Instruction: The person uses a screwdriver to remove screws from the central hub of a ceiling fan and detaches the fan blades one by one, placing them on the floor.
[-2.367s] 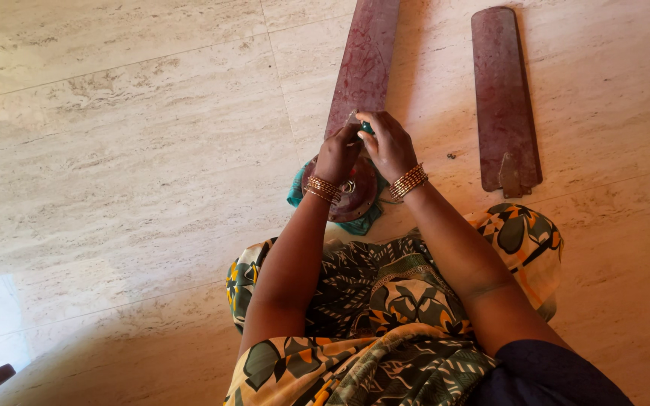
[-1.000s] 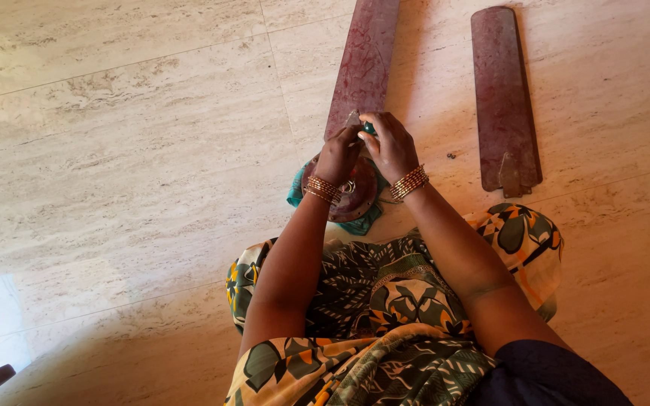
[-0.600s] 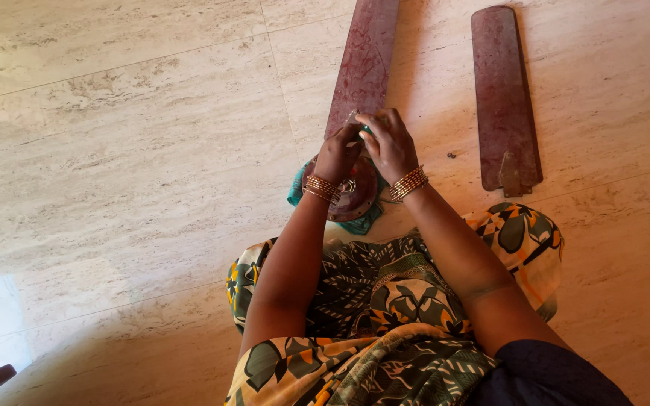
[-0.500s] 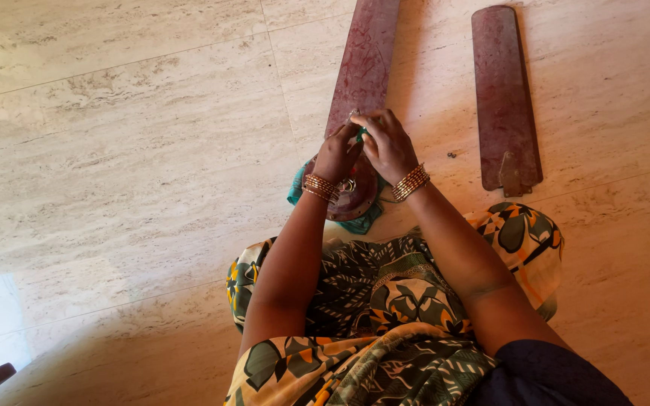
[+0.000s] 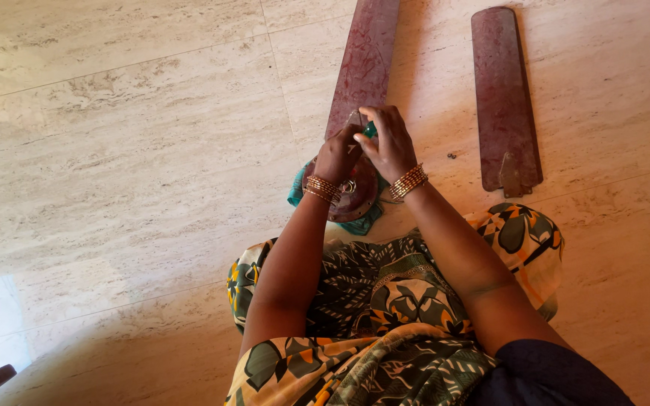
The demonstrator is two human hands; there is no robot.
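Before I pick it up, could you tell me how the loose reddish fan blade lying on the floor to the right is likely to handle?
The loose fan blade is long, flat and thin, so it would probably stay stiff but feel awkward held by one end. Lying flat on the glossy stone floor, it would likely slide rather than roll when pushed. The metal bracket at its near end probably makes that end heavier.
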